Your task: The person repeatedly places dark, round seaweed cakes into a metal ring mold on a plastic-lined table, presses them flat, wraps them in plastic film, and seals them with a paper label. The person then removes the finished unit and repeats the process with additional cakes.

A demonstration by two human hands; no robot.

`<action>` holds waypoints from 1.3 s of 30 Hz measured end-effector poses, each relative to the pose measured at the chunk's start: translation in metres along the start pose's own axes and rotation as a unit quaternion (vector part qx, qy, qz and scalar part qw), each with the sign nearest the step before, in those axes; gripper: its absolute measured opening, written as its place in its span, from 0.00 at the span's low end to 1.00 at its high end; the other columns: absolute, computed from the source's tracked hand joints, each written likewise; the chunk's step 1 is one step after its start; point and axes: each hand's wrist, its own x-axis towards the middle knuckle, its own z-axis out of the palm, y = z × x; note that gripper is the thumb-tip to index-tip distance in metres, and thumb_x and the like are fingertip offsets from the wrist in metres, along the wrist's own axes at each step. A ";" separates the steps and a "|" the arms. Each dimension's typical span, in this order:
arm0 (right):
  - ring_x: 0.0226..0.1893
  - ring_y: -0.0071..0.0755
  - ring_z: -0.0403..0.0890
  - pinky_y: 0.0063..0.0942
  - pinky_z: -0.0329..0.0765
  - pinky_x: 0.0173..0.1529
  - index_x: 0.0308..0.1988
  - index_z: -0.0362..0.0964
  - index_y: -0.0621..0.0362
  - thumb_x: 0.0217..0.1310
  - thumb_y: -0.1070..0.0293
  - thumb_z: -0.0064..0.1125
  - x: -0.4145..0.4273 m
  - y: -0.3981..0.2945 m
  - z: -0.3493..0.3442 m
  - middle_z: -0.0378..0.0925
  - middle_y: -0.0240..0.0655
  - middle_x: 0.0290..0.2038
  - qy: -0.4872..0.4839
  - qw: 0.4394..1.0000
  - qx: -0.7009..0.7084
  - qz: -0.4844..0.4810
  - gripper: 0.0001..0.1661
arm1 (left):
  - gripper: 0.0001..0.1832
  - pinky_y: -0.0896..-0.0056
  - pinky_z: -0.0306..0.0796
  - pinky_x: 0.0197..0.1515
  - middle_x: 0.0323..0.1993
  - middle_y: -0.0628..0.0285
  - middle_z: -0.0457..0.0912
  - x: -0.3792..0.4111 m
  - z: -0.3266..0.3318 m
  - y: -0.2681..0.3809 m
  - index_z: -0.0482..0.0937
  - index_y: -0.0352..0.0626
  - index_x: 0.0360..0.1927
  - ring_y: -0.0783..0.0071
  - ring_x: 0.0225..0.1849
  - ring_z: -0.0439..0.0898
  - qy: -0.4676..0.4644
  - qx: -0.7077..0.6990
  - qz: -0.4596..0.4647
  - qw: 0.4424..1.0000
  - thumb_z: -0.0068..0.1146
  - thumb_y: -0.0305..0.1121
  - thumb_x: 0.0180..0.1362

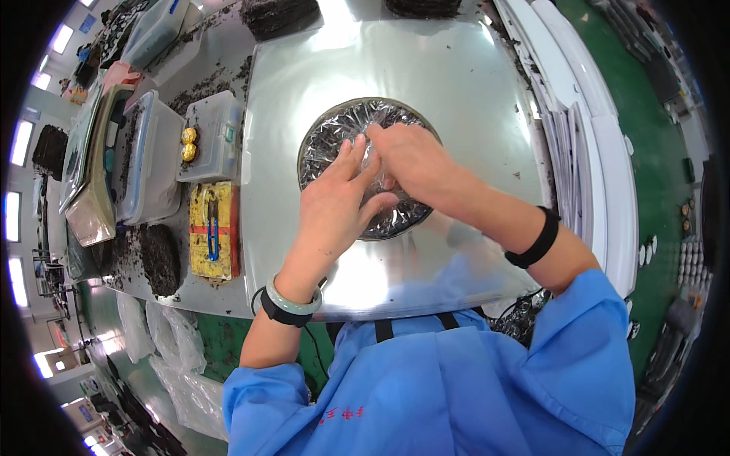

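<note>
A round, shallow metal-rimmed mould (300, 149) sits on a shiny metal sheet (473, 74). Crinkled clear plastic film (331, 139) covers the dark contents of the mould. My left hand (336, 194) rests on the film, fingers spread and thumb stretched toward the middle. Bent over the centre, my right hand (410, 157) has its fingers curled and pinches a gathered part of the film. The fingertips of both hands nearly meet there, and the right hand partly hides the film beneath it.
Left of the sheet lie a yellow block (199, 245) with a blue utility knife (213, 233) and a lidded plastic box (211, 137) bearing gold-wrapped balls (189, 143). Dark pressed blocks (161, 259) and crumbs lie about. White panels (613, 171) and stacked sheets (564, 165) line the right side.
</note>
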 end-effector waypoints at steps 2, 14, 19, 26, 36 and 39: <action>0.37 0.50 0.83 0.43 0.79 0.41 0.39 0.69 0.65 0.50 0.76 0.63 -0.009 0.013 0.010 0.80 0.49 0.31 0.078 0.994 -0.022 -0.067 0.15 | 0.22 0.60 0.72 0.61 0.67 0.55 0.71 0.001 -0.003 -0.001 0.80 0.52 0.59 0.54 0.67 0.71 -0.010 -0.017 0.002 1.000 0.63 0.38 0.60; 0.70 0.50 0.61 0.41 0.57 0.73 0.65 0.65 0.57 0.56 0.59 0.67 -0.243 0.133 -0.043 0.64 0.49 0.67 0.196 0.969 -0.016 0.150 0.39 | 0.24 0.62 0.70 0.63 0.69 0.57 0.70 -0.009 0.008 -0.004 0.80 0.51 0.59 0.56 0.69 0.69 0.030 0.021 -0.005 0.999 0.66 0.30 0.56; 0.59 0.53 0.74 0.47 0.69 0.62 0.67 0.60 0.63 0.30 0.33 0.78 -0.453 0.295 -0.156 0.72 0.54 0.60 0.194 0.742 -0.234 0.597 0.70 | 0.25 0.61 0.69 0.64 0.69 0.57 0.70 -0.002 0.009 0.005 0.80 0.49 0.58 0.54 0.69 0.68 0.018 0.005 -0.025 1.000 0.66 0.27 0.55; 0.51 0.38 0.82 0.30 0.76 0.57 0.48 0.79 0.69 0.62 0.57 0.64 -0.423 0.209 -0.124 0.81 0.50 0.51 0.201 0.850 0.287 0.394 0.25 | 0.25 0.61 0.67 0.66 0.70 0.57 0.69 -0.006 0.006 -0.005 0.78 0.46 0.61 0.54 0.70 0.67 -0.002 0.017 -0.029 0.999 0.62 0.24 0.57; 0.53 0.48 0.76 0.48 0.70 0.61 0.47 0.78 0.54 0.57 0.74 0.59 -0.459 0.228 -0.001 0.78 0.41 0.50 0.443 0.663 -0.468 0.381 0.16 | 0.24 0.62 0.66 0.67 0.72 0.59 0.66 -0.002 0.004 -0.006 0.75 0.43 0.64 0.56 0.72 0.65 -0.061 0.030 -0.043 0.997 0.56 0.24 0.63; 0.50 0.46 0.76 0.46 0.71 0.56 0.41 0.80 0.51 0.55 0.72 0.63 -0.487 0.246 0.004 0.78 0.36 0.47 0.467 0.658 -0.467 0.361 0.11 | 0.24 0.62 0.66 0.66 0.72 0.59 0.66 0.000 0.004 -0.005 0.75 0.44 0.64 0.56 0.71 0.66 -0.056 0.030 -0.027 0.998 0.55 0.24 0.63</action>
